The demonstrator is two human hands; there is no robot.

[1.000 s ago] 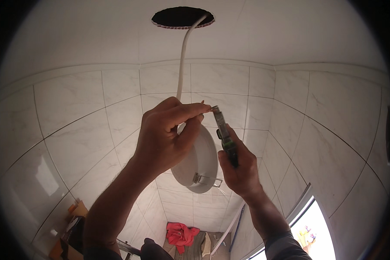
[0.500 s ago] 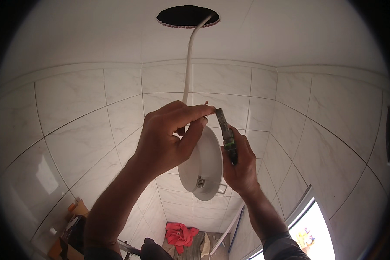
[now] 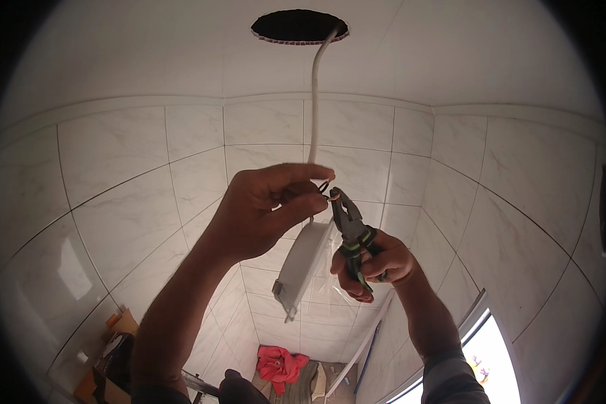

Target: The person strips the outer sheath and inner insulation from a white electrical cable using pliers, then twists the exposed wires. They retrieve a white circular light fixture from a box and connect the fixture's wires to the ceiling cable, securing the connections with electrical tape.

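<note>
My left hand [image 3: 266,212] is closed in a pinch on thin electrical wires, and a dark loop [image 3: 324,186] with bare copper ends shows at its fingertips. My right hand [image 3: 387,259] grips combination pliers [image 3: 353,232] with dark and green handles. The plier jaws point up and touch or nearly touch the copper by my left fingers. A white cable [image 3: 315,101] comes down from a round ceiling hole [image 3: 299,27] and passes behind my left hand. Below the wires hangs a round white light fitting [image 3: 304,262], tilted nearly edge-on, with a clip at its lower edge.
Marbled white tiles [image 3: 121,141] cover the walls under a white ceiling [image 3: 148,54]. A cardboard box [image 3: 91,384] stands low on the left. Red cloth [image 3: 281,363] lies far below on the floor. A bright window [image 3: 491,350] is at the lower right.
The pliers have turned so their jaws face up beside the copper ends. The light fitting has swung from face-on to nearly edge-on. The cable has shifted slightly right.
</note>
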